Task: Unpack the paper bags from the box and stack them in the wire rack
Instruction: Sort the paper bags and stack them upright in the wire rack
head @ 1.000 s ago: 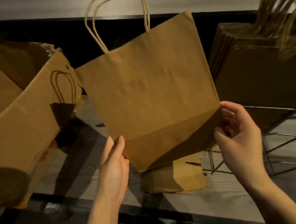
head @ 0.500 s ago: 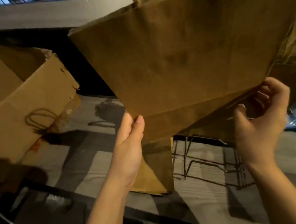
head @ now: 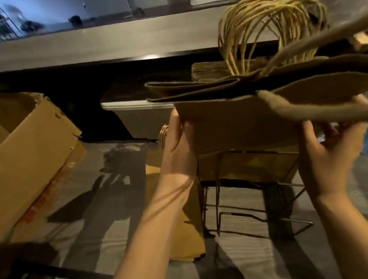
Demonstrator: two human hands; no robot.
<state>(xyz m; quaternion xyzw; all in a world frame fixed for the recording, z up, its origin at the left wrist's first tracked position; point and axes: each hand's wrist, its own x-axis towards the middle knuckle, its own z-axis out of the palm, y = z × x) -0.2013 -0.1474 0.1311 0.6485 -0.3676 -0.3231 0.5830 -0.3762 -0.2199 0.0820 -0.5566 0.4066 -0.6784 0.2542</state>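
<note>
The right end of the held paper bag (head: 235, 119) is cut off by the frame edge, and its rope handle (head: 317, 114) is blurred. The left hand (head: 177, 150) pinches the bag's left edge. Its thumb lies on the near face and most of its fingers are hidden behind the paper. The right hand (head: 330, 148) grasps the lower right part with its fingers curled behind. The wire rack (head: 249, 213) stands directly below the fingers, its upper part hidden by the bag. Beyond the fingers, the stacked bags (head: 268, 26) show mainly as looped handles, and their number cannot be counted. Count: two hands, one held bag, one rack. One cardboard box (head: 14, 160), partly cut off, sits left of the left fingers.
</note>
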